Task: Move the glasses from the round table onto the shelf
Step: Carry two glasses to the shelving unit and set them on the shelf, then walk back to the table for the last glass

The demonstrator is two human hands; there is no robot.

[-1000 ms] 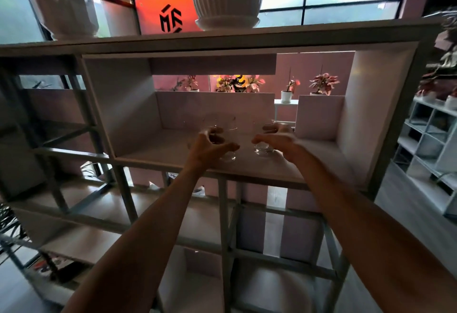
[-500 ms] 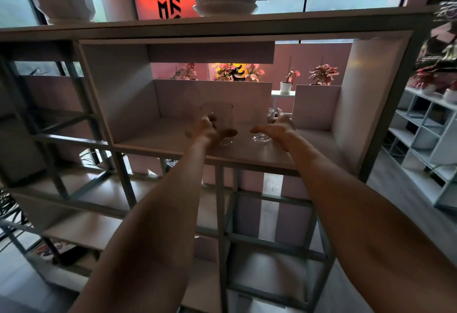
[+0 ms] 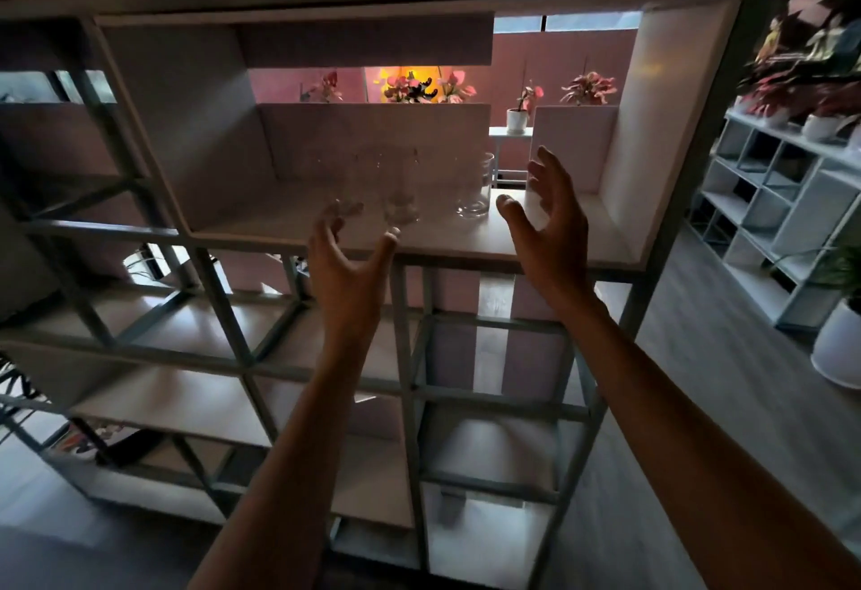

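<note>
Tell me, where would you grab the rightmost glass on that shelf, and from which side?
Probably round the side wall of the rightmost glass, from the front right: it stands upright and straight-sided, another glass stands to its left, and the shelf is open in front.

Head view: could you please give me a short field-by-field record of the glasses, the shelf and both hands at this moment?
glasses: clear, upright, at least two; exact count blurred
location: on the shelf board, near the middle of an open compartment
left hand: open, fingers spread, holds nothing, by the shelf's front edge
right hand: open, holds nothing, right of the glasses, apart from them
task state: the visible glasses stand on the shelf
</note>
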